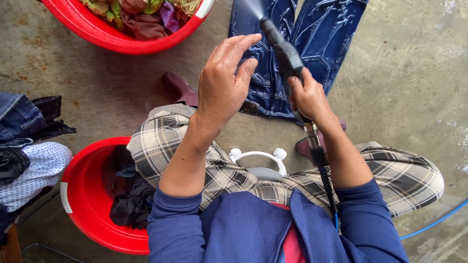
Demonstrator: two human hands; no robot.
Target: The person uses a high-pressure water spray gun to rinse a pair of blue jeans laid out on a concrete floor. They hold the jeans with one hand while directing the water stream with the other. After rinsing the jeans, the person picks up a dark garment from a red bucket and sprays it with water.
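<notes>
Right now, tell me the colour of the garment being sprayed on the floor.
Dark blue denim: the jeans lie flat on the concrete under the spray gun in the right hand. Head view.

Your view is evenly lit by soft, diffuse daylight, with faint shadows beneath the red basin (78, 195). Wet concrete floor (414, 73) shows mild glare at right. Focus stays sharp; edges bow slightly.

You have two red basins, one (122, 36) full of coloured clothes and one (85, 204) holding dark clothes, one pair of blue jeans (321, 34), one black spray gun (287, 58), and two brown shoes (178, 87).
</notes>
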